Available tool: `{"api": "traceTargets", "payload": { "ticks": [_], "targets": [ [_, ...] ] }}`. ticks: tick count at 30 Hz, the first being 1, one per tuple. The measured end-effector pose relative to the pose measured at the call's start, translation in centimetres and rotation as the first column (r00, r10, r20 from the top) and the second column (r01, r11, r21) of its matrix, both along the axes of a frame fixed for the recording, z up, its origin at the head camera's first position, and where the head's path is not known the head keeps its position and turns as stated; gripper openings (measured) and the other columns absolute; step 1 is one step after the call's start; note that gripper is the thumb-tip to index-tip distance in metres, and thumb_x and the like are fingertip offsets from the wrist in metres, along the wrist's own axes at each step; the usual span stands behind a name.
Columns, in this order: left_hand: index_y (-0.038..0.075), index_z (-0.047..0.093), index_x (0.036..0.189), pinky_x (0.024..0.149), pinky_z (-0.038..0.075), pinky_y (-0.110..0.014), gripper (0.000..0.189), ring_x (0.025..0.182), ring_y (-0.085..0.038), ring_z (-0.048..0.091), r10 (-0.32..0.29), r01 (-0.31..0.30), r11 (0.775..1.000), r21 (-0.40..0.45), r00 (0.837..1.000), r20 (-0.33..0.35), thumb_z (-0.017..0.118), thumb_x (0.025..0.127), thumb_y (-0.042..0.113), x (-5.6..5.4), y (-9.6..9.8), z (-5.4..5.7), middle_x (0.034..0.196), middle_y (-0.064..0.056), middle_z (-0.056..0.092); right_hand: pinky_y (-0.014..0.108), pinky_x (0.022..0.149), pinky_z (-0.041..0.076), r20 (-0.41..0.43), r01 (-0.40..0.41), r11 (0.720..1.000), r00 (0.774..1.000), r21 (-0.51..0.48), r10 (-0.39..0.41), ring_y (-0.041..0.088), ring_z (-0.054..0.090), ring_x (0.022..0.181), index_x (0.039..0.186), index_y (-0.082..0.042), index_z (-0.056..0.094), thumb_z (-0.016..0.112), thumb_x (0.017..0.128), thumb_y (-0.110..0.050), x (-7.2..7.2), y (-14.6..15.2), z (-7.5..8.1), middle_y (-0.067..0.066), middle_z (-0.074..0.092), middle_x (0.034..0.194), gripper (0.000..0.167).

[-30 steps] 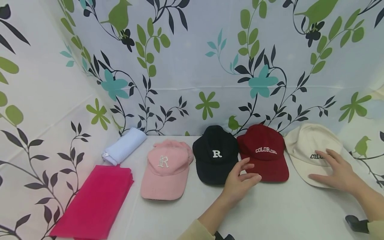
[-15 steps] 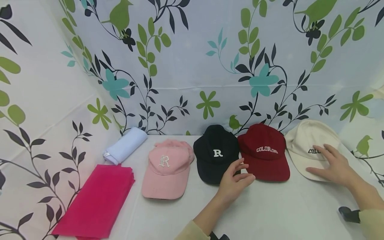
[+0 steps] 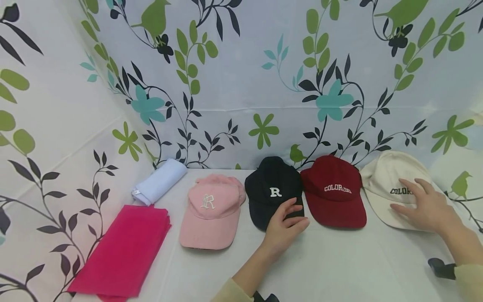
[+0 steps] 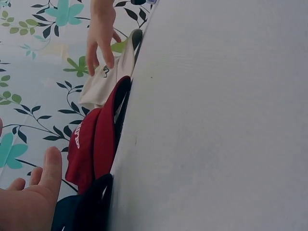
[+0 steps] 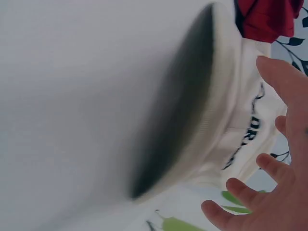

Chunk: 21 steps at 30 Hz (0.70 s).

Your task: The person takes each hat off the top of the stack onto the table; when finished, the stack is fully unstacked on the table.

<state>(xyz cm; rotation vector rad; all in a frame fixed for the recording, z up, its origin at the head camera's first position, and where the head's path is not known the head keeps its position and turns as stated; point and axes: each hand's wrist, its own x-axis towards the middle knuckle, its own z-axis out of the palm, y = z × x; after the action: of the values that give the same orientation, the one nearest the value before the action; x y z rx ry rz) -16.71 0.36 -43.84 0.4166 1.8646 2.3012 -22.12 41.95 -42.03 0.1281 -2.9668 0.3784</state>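
Four caps stand in a row in the head view: a pink cap [image 3: 215, 201], a black cap [image 3: 269, 180] with a white R, a dark red cap [image 3: 336, 184] lettered COLORADO, and a cream cap [image 3: 396, 167] at the right end. My left hand [image 3: 281, 228] hovers with loose fingers in front of the black cap, covering part of its brim. Over the cream cap my right hand [image 3: 434, 207] is spread, hiding some of its lettering. The right wrist view shows those fingers [image 5: 276, 168] apart from the cream cap's front [image 5: 245, 130], holding nothing.
At the left, a folded bright pink cloth [image 3: 124, 251] lies on the white table [image 3: 339, 268]. Behind it is a rolled light blue cloth [image 3: 160, 182]. A leaf-and-bird patterned curtain [image 3: 234, 84] rises behind the caps.
My left hand has drifted left, from between the black and dark red caps to in front of the black one. My right hand has stayed over the cream cap, shifting slightly.
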Motion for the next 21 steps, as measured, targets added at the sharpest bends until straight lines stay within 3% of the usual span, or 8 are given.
{"api": "traceTargets", "payload": {
  "ticks": [5,11,21],
  "targets": [
    [0.009,0.046,0.148,0.09,0.053,-0.026,0.059,0.115,-0.029,0.064,0.014,-0.014,1.0,0.014,1.0,0.007,0.07,0.094,0.005,0.2,-1.0,0.2,0.133,-0.007,0.057,0.081,0.089,0.026,-0.116,-0.03,1.0,0.993,-0.008,0.029,0.074,0.031,0.111,0.151,-0.002,0.032,0.072,0.09,-0.045,-0.6,-2.0,2.0,0.039,0.023,0.146,0.085],
    [0.006,0.042,0.15,0.092,0.053,-0.026,0.062,0.116,-0.028,0.064,0.024,-0.024,1.0,0.001,1.0,-0.012,0.07,0.095,0.005,0.2,-1.9,0.5,0.136,-0.01,0.055,0.082,0.091,0.028,-0.189,-0.124,0.99,0.976,-0.068,0.109,0.068,0.031,0.122,0.154,-0.005,0.033,0.075,0.089,-0.037,-1.5,-5.4,4.1,0.037,0.025,0.149,0.083],
    [0.005,0.039,0.152,0.095,0.052,-0.029,0.065,0.118,-0.028,0.063,0.065,-0.065,0.998,0.013,0.998,0.0,0.07,0.095,0.004,0.3,-4.4,0.6,0.139,-0.016,0.051,0.08,0.093,0.033,-0.206,-0.235,0.954,0.959,-0.186,0.196,0.059,0.031,0.131,0.155,-0.007,0.034,0.077,0.089,-0.033,-2.4,-12.4,5.9,0.03,0.027,0.152,0.084]
  ]
}}
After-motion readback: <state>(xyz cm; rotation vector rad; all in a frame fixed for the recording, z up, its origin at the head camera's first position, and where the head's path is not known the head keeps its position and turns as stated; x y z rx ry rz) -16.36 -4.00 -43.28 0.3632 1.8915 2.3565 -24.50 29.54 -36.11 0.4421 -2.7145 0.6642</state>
